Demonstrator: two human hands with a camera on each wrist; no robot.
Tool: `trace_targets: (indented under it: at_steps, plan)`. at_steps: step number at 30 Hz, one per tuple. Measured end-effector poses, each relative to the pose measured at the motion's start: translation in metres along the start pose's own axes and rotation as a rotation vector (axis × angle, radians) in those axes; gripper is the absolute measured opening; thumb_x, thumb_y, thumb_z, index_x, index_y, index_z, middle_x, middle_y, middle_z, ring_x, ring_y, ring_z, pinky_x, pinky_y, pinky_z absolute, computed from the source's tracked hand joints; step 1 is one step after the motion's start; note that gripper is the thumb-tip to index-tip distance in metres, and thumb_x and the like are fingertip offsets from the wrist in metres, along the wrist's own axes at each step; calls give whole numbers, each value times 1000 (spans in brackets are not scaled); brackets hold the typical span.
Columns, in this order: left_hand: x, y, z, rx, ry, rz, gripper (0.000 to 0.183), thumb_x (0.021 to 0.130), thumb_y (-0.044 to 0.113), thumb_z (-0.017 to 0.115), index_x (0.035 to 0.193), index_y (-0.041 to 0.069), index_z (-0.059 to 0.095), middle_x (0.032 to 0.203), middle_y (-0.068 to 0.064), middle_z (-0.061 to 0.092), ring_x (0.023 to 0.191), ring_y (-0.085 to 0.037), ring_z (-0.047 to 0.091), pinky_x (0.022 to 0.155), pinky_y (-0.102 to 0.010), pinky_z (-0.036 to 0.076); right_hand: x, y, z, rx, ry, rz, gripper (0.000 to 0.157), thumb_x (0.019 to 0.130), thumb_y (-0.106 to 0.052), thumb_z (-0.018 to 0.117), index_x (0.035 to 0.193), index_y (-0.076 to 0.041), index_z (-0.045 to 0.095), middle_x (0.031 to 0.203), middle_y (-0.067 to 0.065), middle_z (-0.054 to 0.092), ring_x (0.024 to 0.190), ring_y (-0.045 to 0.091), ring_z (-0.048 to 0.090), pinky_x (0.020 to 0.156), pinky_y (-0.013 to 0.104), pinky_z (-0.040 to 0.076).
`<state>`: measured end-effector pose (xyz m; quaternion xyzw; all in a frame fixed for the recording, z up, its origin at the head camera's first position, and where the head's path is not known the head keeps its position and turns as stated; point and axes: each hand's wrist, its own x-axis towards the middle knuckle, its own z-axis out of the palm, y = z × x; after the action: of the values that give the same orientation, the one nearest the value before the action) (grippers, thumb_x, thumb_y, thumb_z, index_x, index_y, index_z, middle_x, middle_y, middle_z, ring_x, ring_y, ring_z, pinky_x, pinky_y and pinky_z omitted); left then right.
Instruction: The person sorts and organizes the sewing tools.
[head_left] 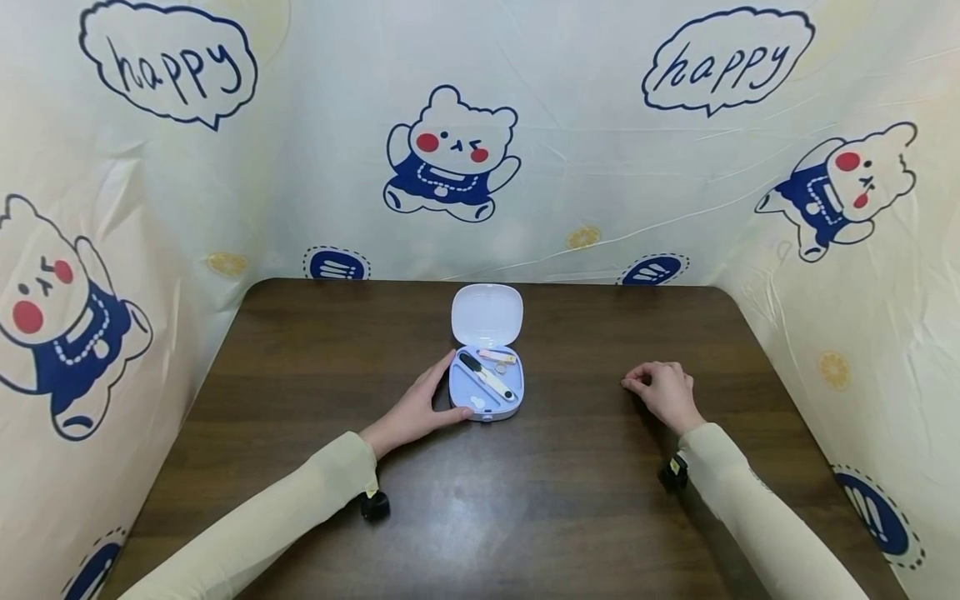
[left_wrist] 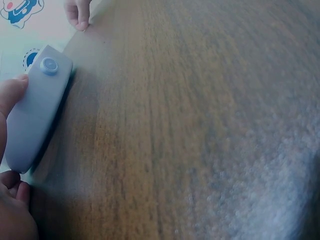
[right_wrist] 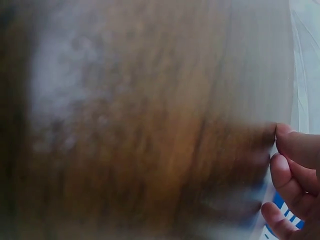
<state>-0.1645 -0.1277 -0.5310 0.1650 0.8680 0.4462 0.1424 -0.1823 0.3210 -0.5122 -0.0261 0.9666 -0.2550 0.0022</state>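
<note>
A small light-blue hinged case (head_left: 498, 414) stands on the table with its translucent lid (head_left: 487, 315) raised at the back. Inside lie a slim black-and-white pen-shaped tool (head_left: 487, 378), a pale pink piece (head_left: 497, 357) and a small round item. My left hand (head_left: 412, 412) grips the case from the left, thumb at the front corner and fingers along the side. The left wrist view shows the case's front wall with a round button (left_wrist: 49, 66). Apart from it, my right hand (head_left: 663, 393) hovers or rests low on the right, thumb and fingertips together; whether they pinch something tiny is too small to see.
The dark brown wooden table (head_left: 555, 500) spreads around both hands. A pale cloth (head_left: 585, 167) printed with cartoon bears hangs behind it and on both sides. Small black wrist cameras hang below each sleeve.
</note>
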Motion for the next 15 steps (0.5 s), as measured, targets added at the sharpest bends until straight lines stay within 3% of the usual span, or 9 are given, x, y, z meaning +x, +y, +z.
trace_targets:
  at_steps: [7,12,15]
  plan:
    - [1,0,-1,-2,-4,-2,111,89,59,77,169,23,11,174,-3,17,159,-29,19,124,-56,23,-1,-1,-1,5,36,-24,16,99,-21,73,94,-7,79,106,19,76,118,47,53,97,74,29]
    - [1,0,-1,-6,-9,-3,111,89,60,77,169,24,11,174,-2,16,159,-29,18,124,-56,23,0,2,-6,53,46,-58,14,101,-20,71,102,-9,80,108,16,77,114,44,64,94,75,33]
    - [1,-1,-1,0,-6,-8,110,89,60,76,169,24,10,174,-2,16,159,-29,18,124,-56,23,3,6,-7,77,10,-74,15,99,-22,73,108,-12,81,115,16,75,120,44,59,97,76,31]
